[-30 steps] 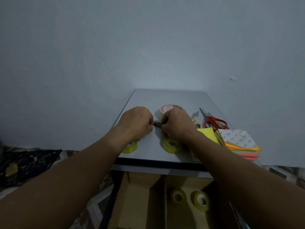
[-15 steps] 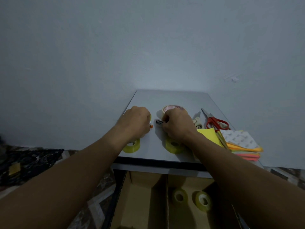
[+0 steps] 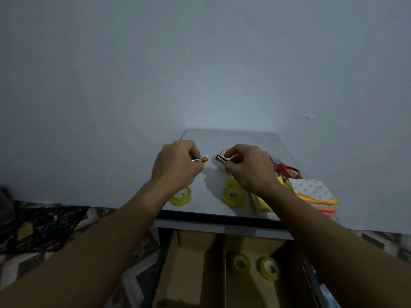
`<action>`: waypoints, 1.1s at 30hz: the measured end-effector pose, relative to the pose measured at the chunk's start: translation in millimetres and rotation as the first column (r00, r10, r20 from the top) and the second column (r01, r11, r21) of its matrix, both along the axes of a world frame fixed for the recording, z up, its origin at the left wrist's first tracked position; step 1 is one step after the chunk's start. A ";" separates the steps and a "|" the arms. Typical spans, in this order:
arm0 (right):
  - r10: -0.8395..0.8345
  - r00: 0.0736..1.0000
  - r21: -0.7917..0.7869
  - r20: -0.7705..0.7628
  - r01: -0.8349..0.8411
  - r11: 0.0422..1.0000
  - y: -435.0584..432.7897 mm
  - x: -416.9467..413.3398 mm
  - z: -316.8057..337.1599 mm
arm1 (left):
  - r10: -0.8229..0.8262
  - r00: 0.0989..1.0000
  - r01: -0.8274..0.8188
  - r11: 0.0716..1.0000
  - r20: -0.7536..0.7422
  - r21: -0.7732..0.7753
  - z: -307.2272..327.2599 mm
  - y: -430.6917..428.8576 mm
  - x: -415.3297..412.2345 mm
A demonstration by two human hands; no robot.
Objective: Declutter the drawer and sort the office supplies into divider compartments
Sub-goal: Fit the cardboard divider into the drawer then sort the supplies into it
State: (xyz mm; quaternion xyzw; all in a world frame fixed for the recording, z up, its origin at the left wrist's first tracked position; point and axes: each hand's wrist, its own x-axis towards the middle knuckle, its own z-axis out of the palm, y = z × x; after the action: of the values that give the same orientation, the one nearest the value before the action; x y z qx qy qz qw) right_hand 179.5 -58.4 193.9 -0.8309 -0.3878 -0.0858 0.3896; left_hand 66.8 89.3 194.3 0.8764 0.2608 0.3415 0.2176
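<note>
From the head view, above the desktop (image 3: 244, 138), the left hand (image 3: 178, 165) pinches a slim silvery stick (image 3: 198, 159) with an orange tip. The right hand (image 3: 249, 167) grips a black battery (image 3: 220, 159), their ends near but apart. Below, two tape rolls (image 3: 239, 263) lie in the open drawer (image 3: 165, 258), in its right compartment

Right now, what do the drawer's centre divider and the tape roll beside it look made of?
Divider: probably cardboard, a matte brown, thin flat panel. Roll: likely clear plastic tape, glossy translucent yellow wound round a pale core.
</note>
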 end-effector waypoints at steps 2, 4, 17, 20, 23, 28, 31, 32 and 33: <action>0.025 1.000 0.042 -0.014 -0.024 0.999 -10.4 -11.0 3.8 | 0.006 0.997 0.001 0.995 0.074 -0.103 5.0 -9.7 -18.1; 0.046 0.999 0.076 -0.025 -0.044 0.996 -20.2 -22.5 6.8 | 0.015 0.991 0.011 0.981 0.133 -0.194 5.9 -19.5 -36.9; 0.153 0.969 0.177 -0.193 -0.119 0.977 -83.8 -97.2 -32.7 | -0.005 0.989 0.078 0.868 0.148 -0.490 -64.3 -76.2 -133.6; 0.167 0.957 0.161 -0.238 -0.131 0.978 -94.6 -110.4 -46.9 | -0.048 0.998 0.065 0.849 0.046 -0.525 -81.6 -97.0 -156.1; 0.149 0.952 0.146 -0.266 -0.113 0.983 -104.6 -118.7 -57.1 | -0.103 0.991 0.038 0.836 -0.089 -0.548 -103.0 -118.2 -172.1; 0.141 0.944 0.113 -0.300 -0.111 0.987 -118.6 -127.6 -65.1 | -0.093 0.945 -0.141 0.751 -0.315 -0.645 -138.8 -138.4 -177.6; 0.149 0.939 0.111 -0.310 -0.120 0.987 -122.3 -132.1 -67.4 | -0.085 0.908 -0.221 0.733 -0.410 -0.643 -156.8 -142.7 -169.5; 0.153 0.939 0.111 -0.308 -0.124 0.986 -123.0 -133.8 -68.0 | -0.086 0.894 -0.238 0.740 -0.439 -0.629 -161.6 -142.5 -164.6; 0.156 0.940 0.109 -0.305 -0.128 0.986 -123.6 -135.3 -68.9 | -0.081 0.879 -0.256 0.752 -0.470 -0.607 -164.3 -142.3 -159.2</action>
State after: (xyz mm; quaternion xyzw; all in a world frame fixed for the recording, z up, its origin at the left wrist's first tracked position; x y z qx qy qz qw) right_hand 44.2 -182.0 125.1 -0.7861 -0.3760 0.0579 0.4872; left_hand -92.4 -53.0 30.0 0.7864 0.4499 0.0170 0.4230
